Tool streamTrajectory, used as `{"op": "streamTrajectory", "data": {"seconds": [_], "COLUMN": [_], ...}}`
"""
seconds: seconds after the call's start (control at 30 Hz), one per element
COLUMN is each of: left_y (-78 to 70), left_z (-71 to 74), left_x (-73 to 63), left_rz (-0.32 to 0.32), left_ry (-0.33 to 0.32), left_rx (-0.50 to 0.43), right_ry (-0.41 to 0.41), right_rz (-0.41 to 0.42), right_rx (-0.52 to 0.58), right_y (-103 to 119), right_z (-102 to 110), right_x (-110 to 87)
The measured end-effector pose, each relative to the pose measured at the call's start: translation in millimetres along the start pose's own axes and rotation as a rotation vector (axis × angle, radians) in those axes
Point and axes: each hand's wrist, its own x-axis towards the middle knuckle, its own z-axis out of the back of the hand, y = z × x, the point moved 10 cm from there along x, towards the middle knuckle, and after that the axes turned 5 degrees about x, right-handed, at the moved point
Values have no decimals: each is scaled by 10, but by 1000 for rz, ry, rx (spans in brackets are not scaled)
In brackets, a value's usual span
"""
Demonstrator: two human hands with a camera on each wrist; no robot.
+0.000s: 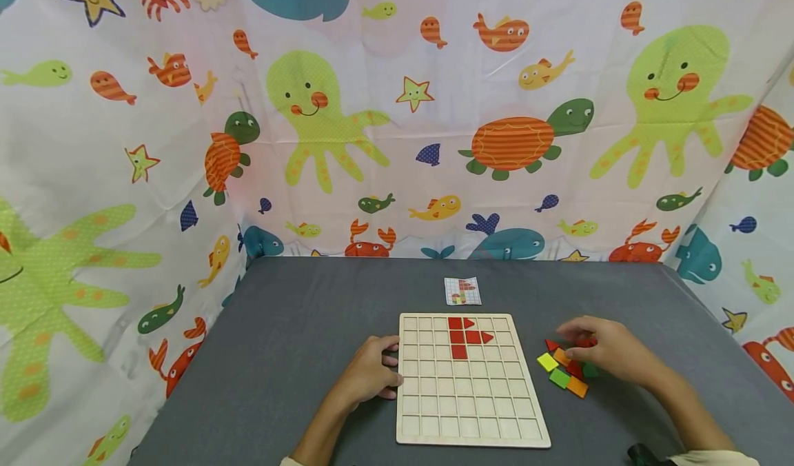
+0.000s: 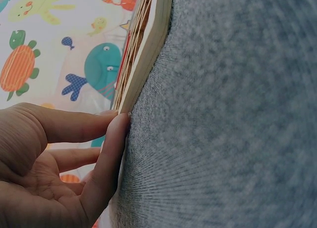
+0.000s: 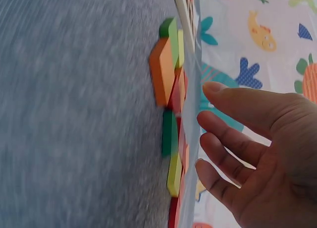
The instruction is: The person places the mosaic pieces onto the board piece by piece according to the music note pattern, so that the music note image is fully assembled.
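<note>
A wooden grid board (image 1: 471, 407) lies on the table, with several red squares (image 1: 457, 337) and two red triangles (image 1: 487, 337) in its upper cells. At the board's left edge, my left hand (image 1: 369, 369) touches the side with thumb and fingertips, also seen by the left wrist camera. My right hand (image 1: 611, 347) hovers over a pile of coloured pieces right of the board, its fingers loosely bent and nothing between them in the right wrist view. The pile holds yellow (image 1: 548, 362), light green (image 1: 560, 378), orange (image 1: 577, 387) and red pieces; the hand partly hides some.
Behind the board lies a small printed card (image 1: 462, 291) showing a coloured grid pattern. A grey cloth (image 1: 298, 314) covers the table. A curtain (image 1: 403, 52) printed with sea animals stands around the back and sides. Near the right sleeve is a dark object (image 1: 643, 454).
</note>
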Motion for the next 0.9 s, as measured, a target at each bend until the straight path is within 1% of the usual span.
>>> {"op": "streamTrajectory", "data": {"seconds": [0.2,0.3,0.4,0.53,0.7,0.9], "left_y": [-14,-18,-15,-4,1,16], "left_z": [-5,-6,-5,-6,-4,-4], "left_x": [-2,-3,-2,-1,2,14], "left_rz": [-4,-5,-6,-3,-1,4], "left_ry": [-1,-2,-3,-1,-6,-12], "left_rx": [1,0,0,-2,-2,3], "right_ry": [-29,-29,-11,9,19,19], "right_rz": [9,-4,-28,-52,-55,-45], "right_rx": [-75,-102,-97,-63,-42,-73], "right_y": [-141,-207,-260,-301,-306,-284], "right_z": [92,116,113,75,52,30], "right_x": [-57,-69,-74,-79,-77,-70]}}
